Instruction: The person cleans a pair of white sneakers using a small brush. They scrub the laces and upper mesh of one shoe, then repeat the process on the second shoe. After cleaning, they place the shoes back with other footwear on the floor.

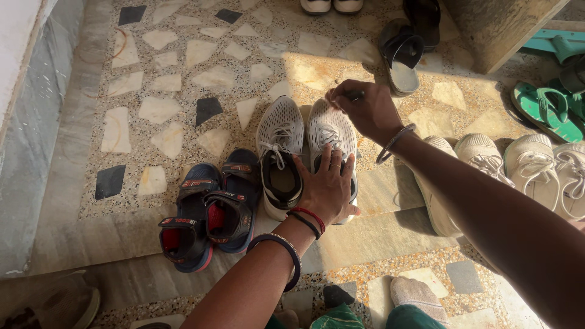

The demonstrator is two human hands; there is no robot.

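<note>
A pair of white mesh sneakers stands on the stone floor, the left shoe (278,152) untouched beside the right shoe (332,131). My left hand (327,187) lies flat over the opening and heel of the right shoe, fingers spread. My right hand (365,108) is at the toe of that same shoe, fingers pinched around a small dark object that I cannot identify. Both wrists carry bangles and thread bands.
Dark blue and red sandals (207,213) sit left of the sneakers. More white sneakers (487,158) line up at right, green flip-flops (545,109) beyond them. Black slippers (405,52) lie at the top. A step edge (91,244) runs under the shoes.
</note>
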